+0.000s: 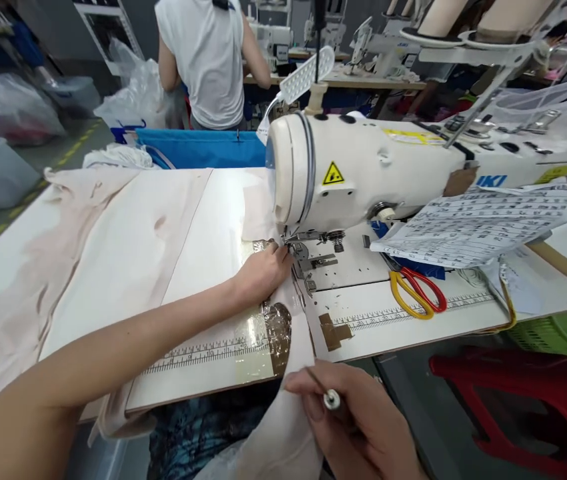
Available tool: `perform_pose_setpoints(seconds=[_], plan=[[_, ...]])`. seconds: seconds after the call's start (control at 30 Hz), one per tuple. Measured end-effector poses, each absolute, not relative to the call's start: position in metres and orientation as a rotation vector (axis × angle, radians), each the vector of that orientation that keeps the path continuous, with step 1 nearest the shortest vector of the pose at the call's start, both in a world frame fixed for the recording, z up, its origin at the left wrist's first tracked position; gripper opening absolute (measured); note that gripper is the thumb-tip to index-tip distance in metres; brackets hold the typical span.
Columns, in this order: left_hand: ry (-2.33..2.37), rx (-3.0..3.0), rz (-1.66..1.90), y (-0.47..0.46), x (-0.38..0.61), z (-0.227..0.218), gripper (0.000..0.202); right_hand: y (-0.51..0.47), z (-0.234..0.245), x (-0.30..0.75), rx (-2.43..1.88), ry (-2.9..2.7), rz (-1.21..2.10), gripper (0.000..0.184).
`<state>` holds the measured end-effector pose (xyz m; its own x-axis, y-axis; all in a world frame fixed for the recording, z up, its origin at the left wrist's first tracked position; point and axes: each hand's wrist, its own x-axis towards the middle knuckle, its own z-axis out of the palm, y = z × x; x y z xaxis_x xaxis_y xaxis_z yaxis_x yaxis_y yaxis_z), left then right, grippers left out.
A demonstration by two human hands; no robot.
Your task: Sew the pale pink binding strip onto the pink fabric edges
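Note:
A white sewing machine (363, 173) stands on the table, its presser foot (297, 252) over a strip of pale pink fabric (113, 247). My left hand (262, 272) lies on the fabric just left of the foot, fingers pressed together at the needle. Down at the table's front edge, my right hand (358, 423) is closed, pinching the fabric strip (288, 427) together with a thin metal tool (331, 399) that has a round end. The fabric runs from the foot down over the table edge to that hand.
Scissors with yellow and red handles (418, 290) lie right of the needle plate, under a printed sheet (473, 223). Rulers (213, 350) are taped along the table front. A person in a white top (208, 60) stands behind a blue bin (203, 148). A red stool (523, 400) is at lower right.

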<state>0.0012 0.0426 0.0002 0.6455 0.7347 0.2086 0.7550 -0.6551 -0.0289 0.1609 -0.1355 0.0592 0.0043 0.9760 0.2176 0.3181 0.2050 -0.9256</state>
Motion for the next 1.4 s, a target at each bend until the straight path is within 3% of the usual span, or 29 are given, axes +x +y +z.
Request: perform_pose_setpoints(seconds=[0.23, 0.5, 0.67, 1.4], plan=[[-1.389, -2.781, -0.746, 0.054, -0.013, -0.011, 0.019, -0.106, 0.025, 0.184, -1.288, -1.813, 0.898, 0.03], [-1.459, -2.952, -1.134, 0.063, -0.021, -0.014, 0.014, -0.053, -0.004, 0.175, -1.52, -1.941, 0.272, 0.033], [-1.458, -2.937, -1.154, 0.064, -0.02, -0.014, 0.015, -0.037, -0.013, 0.167, -1.52, -2.009, 0.111, 0.03], [-1.421, -2.866, -0.955, 0.07, -0.02, -0.017, 0.011, -0.033, -0.015, 0.167, -1.526, -2.044, 0.064, 0.03]])
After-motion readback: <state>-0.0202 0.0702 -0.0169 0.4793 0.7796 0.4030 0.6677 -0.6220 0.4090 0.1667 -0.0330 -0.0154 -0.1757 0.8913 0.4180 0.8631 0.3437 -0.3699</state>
